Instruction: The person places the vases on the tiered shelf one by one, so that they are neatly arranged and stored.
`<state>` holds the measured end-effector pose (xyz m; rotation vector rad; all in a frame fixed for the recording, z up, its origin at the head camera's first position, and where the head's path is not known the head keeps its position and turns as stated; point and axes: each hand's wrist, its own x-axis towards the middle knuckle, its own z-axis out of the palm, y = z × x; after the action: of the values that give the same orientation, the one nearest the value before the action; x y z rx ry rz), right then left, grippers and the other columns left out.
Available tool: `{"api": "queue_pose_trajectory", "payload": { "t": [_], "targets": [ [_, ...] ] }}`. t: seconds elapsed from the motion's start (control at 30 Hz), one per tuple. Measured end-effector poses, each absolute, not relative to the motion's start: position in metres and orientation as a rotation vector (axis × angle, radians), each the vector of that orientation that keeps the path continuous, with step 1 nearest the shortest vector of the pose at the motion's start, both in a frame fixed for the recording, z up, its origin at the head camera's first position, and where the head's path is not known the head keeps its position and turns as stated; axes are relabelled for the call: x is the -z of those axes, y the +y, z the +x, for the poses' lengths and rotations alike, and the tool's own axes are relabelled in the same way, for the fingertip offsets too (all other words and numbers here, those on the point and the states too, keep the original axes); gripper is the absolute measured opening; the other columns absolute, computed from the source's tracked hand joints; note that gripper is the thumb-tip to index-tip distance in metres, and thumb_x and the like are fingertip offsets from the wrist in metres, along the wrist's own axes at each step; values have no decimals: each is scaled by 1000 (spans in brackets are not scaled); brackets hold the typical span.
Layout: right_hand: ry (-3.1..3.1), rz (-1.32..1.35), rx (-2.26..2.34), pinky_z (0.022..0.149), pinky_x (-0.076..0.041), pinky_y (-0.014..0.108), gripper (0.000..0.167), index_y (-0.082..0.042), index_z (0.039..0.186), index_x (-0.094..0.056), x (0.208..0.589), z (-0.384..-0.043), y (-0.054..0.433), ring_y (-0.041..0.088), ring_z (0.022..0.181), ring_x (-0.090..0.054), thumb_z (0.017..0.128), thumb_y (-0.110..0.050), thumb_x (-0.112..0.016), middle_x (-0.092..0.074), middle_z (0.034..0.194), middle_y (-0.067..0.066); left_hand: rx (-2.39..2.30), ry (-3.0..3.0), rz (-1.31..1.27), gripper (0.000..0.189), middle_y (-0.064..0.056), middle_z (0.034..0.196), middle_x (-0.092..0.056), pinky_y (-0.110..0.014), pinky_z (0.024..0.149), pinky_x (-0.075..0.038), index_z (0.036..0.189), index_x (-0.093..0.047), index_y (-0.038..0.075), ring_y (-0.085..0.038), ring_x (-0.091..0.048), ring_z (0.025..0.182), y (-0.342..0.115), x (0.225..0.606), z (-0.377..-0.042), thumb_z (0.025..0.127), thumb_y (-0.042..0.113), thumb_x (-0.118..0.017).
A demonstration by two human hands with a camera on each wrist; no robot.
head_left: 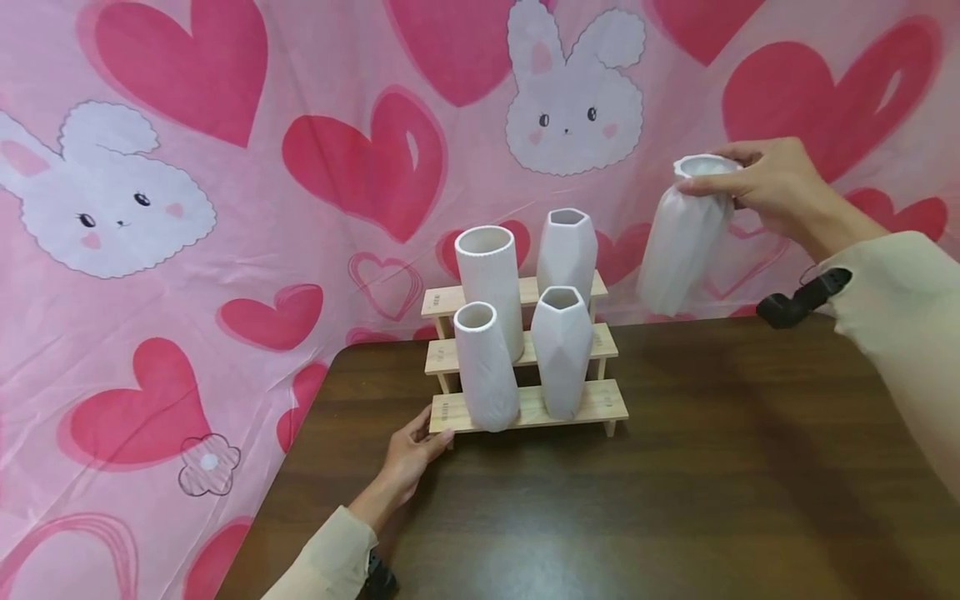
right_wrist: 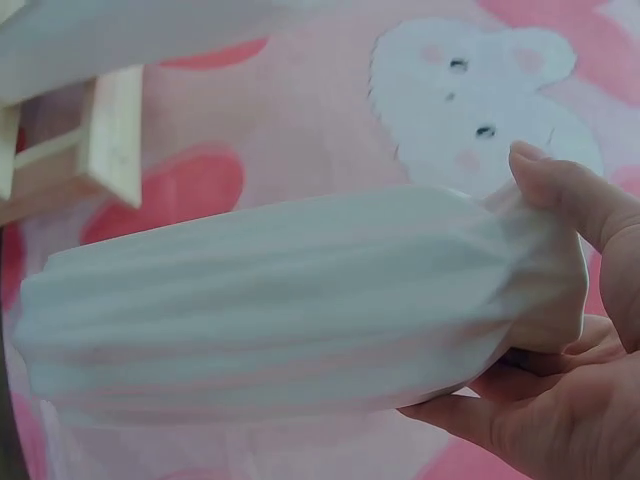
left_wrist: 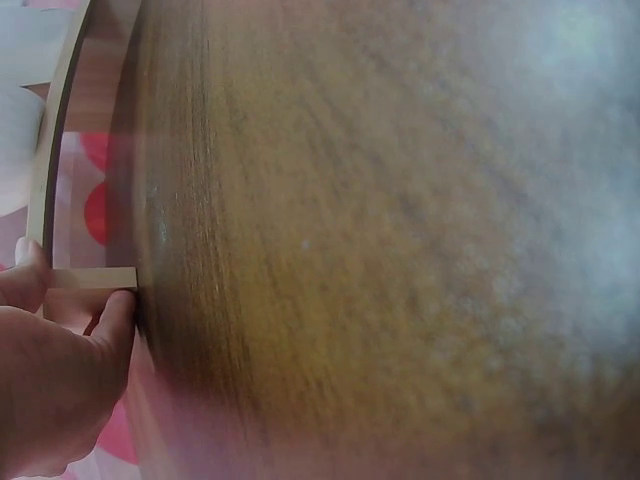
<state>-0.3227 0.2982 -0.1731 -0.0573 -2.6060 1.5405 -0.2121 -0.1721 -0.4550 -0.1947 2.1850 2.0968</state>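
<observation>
In the head view my right hand [head_left: 780,187] grips a white fluted vase [head_left: 686,242] by its neck, lifted in the air to the right of a three-step wooden stand [head_left: 532,408]. The right wrist view shows the fluted vase [right_wrist: 270,310] lengthwise, with fingers and thumb about its neck. My left hand [head_left: 408,458] holds the left end of the stand's lowest step, its fingers near the short leg [left_wrist: 95,278] in the left wrist view. On the stand are a twisted vase [head_left: 483,367], a faceted vase [head_left: 561,358], a tall cylindrical vase [head_left: 491,267] and an angular vase [head_left: 567,250].
The stand rests on a dark brown wooden table [head_left: 675,483], towards its back edge. Behind hangs a pink cloth [head_left: 330,75] printed with hearts and rabbits. Black wrist devices [head_left: 806,297] are strapped at both sleeves.
</observation>
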Motion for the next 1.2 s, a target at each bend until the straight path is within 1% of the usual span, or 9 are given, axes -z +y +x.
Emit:
{"api": "queue_pose_trajectory", "payload": {
  "t": [0.13, 0.33, 0.43, 0.57, 0.73, 0.9, 1.0, 1.13, 1.2],
  "targets": [
    [-2572, -38, -1590, 62, -51, 15, 92, -12, 145, -44, 161, -326, 283, 19, 98, -48, 69, -44, -84, -47, 132, 8, -2098, 2182, -190, 71, -29, 138, -46, -33, 91, -52, 149, -31, 1, -20, -59, 108, -172, 456, -212, 90, 11, -69],
    [-2527, -11, -1624, 63, -52, 14, 93, -20, 144, -48, 144, -333, 260, 20, 103, -47, 64, -50, -85, -46, 135, 6, -2092, 2179, -204, 71, -28, 136, -48, -34, 91, -52, 149, -31, 2, -18, -60, 105, -171, 456, -212, 89, 12, -69],
    [-2511, 12, -1628, 79, -55, 22, 90, -22, 142, -50, 137, -338, 250, 19, 105, -48, 64, -49, -84, -46, 136, 4, -2095, 2176, -198, 71, -28, 136, -48, -35, 92, -52, 149, -31, 2, -19, -59, 106, -170, 456, -213, 90, 11, -69],
    [-2477, 67, -1649, 98, -47, 33, 85, -22, 139, -54, 130, -344, 236, 17, 106, -49, 63, -48, -86, -48, 134, 3, -2109, 2163, -200, 71, -28, 136, -48, -33, 91, -52, 149, -31, 2, -19, -60, 105, -169, 456, -213, 90, 11, -69],
    [-2416, 114, -1718, 99, -48, 32, 84, -18, 136, -57, 125, -352, 221, 18, 104, -49, 62, -42, -89, -50, 130, 5, -2123, 2148, -185, 71, -29, 136, -47, -32, 90, -53, 149, -30, 1, -18, -59, 106, -169, 456, -213, 90, 10, -68],
    [-2402, 125, -1715, 104, -43, 39, 85, -19, 137, -56, 121, -358, 209, 19, 105, -49, 62, -42, -88, -49, 132, 5, -2116, 2158, -200, 71, -28, 137, -47, -32, 90, -52, 149, -31, 2, -19, -59, 107, -167, 456, -213, 90, 10, -68],
    [-2369, 140, -1760, 97, -49, 34, 83, -17, 134, -59, 118, -362, 201, 18, 102, -50, 61, -39, -90, -51, 128, 5, -2106, 2168, -203, 71, -28, 138, -46, -33, 91, -52, 150, -30, 2, -20, -58, 109, -167, 456, -212, 90, 11, -68],
    [-2343, 180, -1797, 90, -51, 31, 78, -14, 130, -62, 117, -367, 188, 18, 98, -51, 61, -36, -91, -54, 122, 5, -2098, 2177, -208, 71, -28, 138, -46, -35, 93, -51, 150, -30, 2, -22, -57, 110, -168, 454, -212, 90, 11, -68],
    [-2342, 202, -1808, 90, -50, 33, 76, -14, 129, -63, 116, -368, 180, 19, 98, -52, 61, -35, -91, -55, 121, 5, -2100, 2176, -211, 71, -28, 138, -46, -35, 93, -51, 150, -30, 2, -22, -57, 111, -169, 453, -211, 90, 10, -68]
  ]
}}
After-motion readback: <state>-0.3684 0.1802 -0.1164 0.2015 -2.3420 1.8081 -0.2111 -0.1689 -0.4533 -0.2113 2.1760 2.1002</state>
